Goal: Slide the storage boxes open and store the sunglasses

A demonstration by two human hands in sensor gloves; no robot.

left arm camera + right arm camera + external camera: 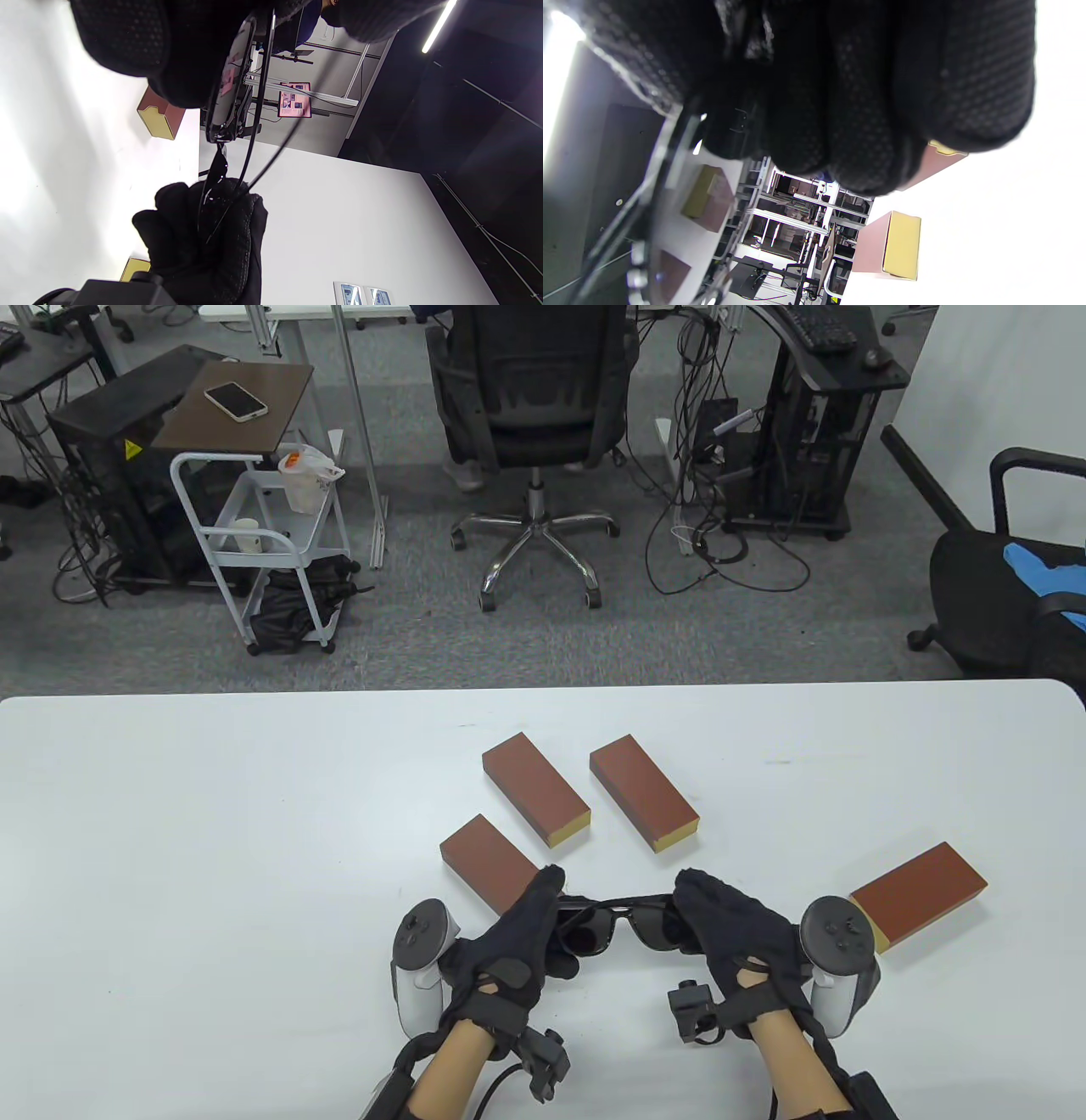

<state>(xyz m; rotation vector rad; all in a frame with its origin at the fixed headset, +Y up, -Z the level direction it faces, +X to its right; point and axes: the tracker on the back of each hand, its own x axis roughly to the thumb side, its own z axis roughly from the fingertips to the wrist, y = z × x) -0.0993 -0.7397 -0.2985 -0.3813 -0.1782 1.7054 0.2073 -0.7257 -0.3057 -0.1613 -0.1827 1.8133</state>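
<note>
Both hands hold one pair of black sunglasses [615, 923] just above the white table [212, 857], near its front edge. My left hand [530, 929] grips the left end of the frame and my right hand [708, 920] grips the right end. In the left wrist view the sunglasses [225, 106] run from my fingers at the top to the other gloved hand [203, 237] below. In the right wrist view my curled fingers [840, 106] fill the frame, with a lens [670, 237] at lower left. Several closed brown boxes with yellow ends lie around: one [488, 861] by my left hand, two [536, 799] [645, 804] farther back, one [920, 895] beside my right hand.
Beyond the table's far edge are an office chair [530, 415], a white cart [263, 534] and a second chair [1010, 585] at right. The table's left half is bare white surface.
</note>
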